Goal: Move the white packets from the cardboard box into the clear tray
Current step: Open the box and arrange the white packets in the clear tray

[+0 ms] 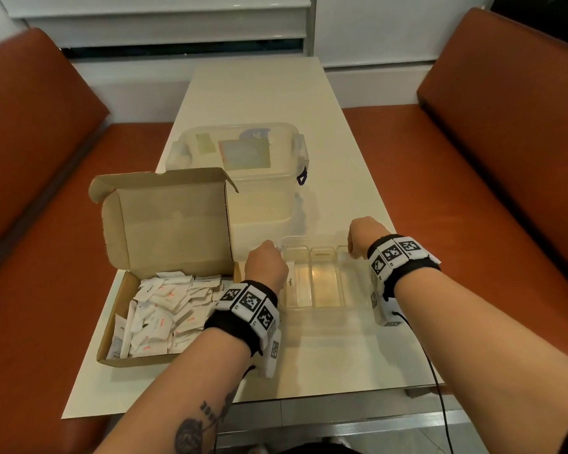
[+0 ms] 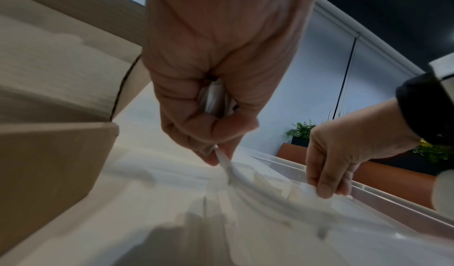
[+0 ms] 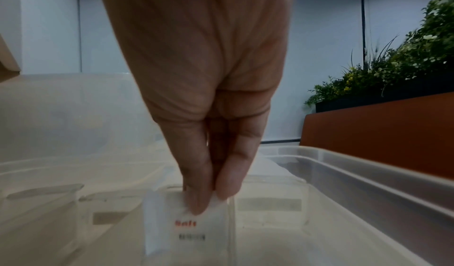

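Observation:
The open cardboard box [image 1: 113, 309] at the table's left holds a heap of white packets [image 1: 164, 309]. To its right lies the clear tray [image 1: 322, 310] with three compartments. My left hand [image 1: 265, 264] hovers at the tray's far left corner. It grips a bunch of white packets [image 2: 213, 99] in its palm and pinches one more packet [image 2: 227, 166] at its fingertips. My right hand [image 1: 361, 239] is at the tray's far right end. In the right wrist view it pinches a white packet [image 3: 186, 223] printed "Salt", held upright inside a compartment of the tray [image 3: 343, 165].
A large clear lidded bin [image 1: 236, 152] stands behind the box and tray. The box's lid [image 1: 171, 221] stands upright between them. Orange benches [image 1: 492, 165] flank the cream table [image 1: 335, 352]. A black cable [image 1: 436, 385] trails from my right wrist over the table's near edge.

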`<action>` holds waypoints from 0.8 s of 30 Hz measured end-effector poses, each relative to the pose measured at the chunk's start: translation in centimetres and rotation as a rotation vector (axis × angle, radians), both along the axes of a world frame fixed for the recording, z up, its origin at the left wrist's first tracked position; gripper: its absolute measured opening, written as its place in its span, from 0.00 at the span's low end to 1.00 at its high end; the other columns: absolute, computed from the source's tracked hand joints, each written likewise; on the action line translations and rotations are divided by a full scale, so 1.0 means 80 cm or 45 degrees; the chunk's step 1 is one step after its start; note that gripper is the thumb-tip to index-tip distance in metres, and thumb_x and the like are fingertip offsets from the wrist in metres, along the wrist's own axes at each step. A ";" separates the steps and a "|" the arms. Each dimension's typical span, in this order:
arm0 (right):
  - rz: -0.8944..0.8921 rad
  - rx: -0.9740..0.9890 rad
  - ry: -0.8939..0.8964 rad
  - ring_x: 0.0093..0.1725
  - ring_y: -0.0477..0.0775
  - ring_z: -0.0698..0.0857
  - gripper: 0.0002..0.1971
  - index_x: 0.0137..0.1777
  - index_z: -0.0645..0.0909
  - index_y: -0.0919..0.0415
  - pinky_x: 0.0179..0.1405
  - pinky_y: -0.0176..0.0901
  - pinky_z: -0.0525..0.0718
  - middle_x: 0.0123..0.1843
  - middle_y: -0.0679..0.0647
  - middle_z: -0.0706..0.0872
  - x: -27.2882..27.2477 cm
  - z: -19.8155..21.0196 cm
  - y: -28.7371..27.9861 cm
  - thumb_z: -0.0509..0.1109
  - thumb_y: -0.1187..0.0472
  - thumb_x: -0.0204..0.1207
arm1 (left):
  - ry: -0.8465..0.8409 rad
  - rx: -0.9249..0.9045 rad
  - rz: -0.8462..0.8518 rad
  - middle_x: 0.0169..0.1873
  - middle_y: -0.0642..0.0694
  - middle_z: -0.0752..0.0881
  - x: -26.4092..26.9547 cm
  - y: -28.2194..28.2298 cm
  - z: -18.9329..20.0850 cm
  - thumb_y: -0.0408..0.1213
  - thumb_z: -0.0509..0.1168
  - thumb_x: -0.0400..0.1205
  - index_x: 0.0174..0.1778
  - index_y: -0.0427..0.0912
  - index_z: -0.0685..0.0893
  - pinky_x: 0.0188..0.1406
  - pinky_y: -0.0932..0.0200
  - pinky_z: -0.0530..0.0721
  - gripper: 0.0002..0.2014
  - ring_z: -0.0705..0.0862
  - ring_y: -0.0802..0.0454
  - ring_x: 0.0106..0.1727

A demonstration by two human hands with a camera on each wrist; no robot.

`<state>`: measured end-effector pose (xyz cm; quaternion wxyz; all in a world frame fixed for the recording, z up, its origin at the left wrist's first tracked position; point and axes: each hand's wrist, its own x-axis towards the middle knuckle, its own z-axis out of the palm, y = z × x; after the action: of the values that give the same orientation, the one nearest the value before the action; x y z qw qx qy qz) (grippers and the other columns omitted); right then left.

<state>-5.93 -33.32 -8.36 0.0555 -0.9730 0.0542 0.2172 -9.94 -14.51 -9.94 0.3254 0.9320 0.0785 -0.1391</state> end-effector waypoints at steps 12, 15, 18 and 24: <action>0.065 -0.107 -0.132 0.54 0.62 0.86 0.09 0.54 0.83 0.69 0.51 0.45 0.83 0.55 0.63 0.86 -0.002 -0.001 -0.002 0.66 0.73 0.77 | 0.010 0.056 -0.032 0.54 0.35 0.82 0.005 0.000 -0.002 0.24 0.57 0.80 0.56 0.33 0.78 0.52 0.46 0.87 0.10 0.85 0.37 0.52; 0.073 -0.099 -0.147 0.54 0.62 0.86 0.11 0.55 0.83 0.70 0.51 0.44 0.83 0.55 0.64 0.86 -0.004 0.000 -0.001 0.63 0.75 0.76 | 0.002 0.057 -0.036 0.54 0.35 0.82 0.005 0.000 -0.002 0.24 0.57 0.80 0.55 0.33 0.78 0.52 0.47 0.87 0.10 0.85 0.37 0.52; 0.066 -0.076 -0.150 0.54 0.62 0.86 0.13 0.56 0.84 0.70 0.53 0.45 0.84 0.56 0.63 0.86 -0.005 0.003 -0.001 0.61 0.76 0.76 | 0.006 0.058 -0.037 0.55 0.35 0.82 0.005 -0.001 -0.002 0.24 0.57 0.80 0.56 0.33 0.78 0.52 0.46 0.86 0.10 0.85 0.37 0.52; 0.098 -0.021 -0.096 0.55 0.62 0.87 0.12 0.58 0.83 0.70 0.57 0.47 0.85 0.57 0.64 0.86 -0.008 0.003 -0.001 0.60 0.73 0.79 | -0.004 0.092 -0.069 0.55 0.34 0.82 0.004 0.000 -0.001 0.24 0.55 0.80 0.55 0.32 0.78 0.49 0.50 0.85 0.11 0.85 0.36 0.53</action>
<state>-6.55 -33.42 -8.09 0.0411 -0.9823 0.0165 0.1819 -9.61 -14.53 -10.00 0.2876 0.9452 0.0579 -0.1436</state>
